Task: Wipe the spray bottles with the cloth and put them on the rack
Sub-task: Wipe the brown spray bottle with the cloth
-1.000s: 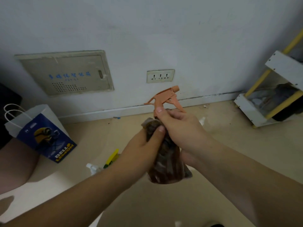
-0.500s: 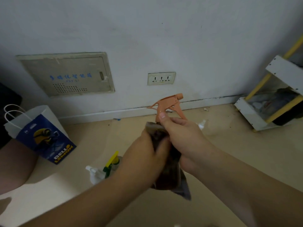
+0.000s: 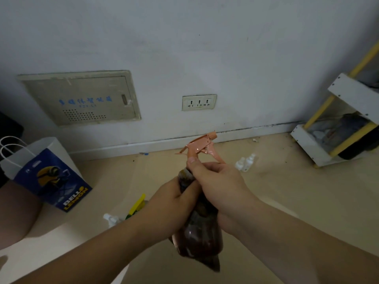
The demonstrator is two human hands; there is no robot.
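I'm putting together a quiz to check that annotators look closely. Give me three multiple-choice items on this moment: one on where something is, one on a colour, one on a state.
1. Where does the rack stand?
A. At the far right, by the wall
B. At the far left
C. In the middle of the view

2. What colour is the trigger head of the held spray bottle?
A. Blue
B. Salmon orange
C. Black

3. What state is that bottle in?
A. Lying flat, untouched
B. Standing on the rack
C. Held up in both hands, cloth round it

Answers:
1 A: the white and yellow rack shows at the right edge, against the wall.
2 B: the head above the right hand is salmon orange.
3 C: the left hand grips the dark cloth round the body, and the right hand grips the neck.
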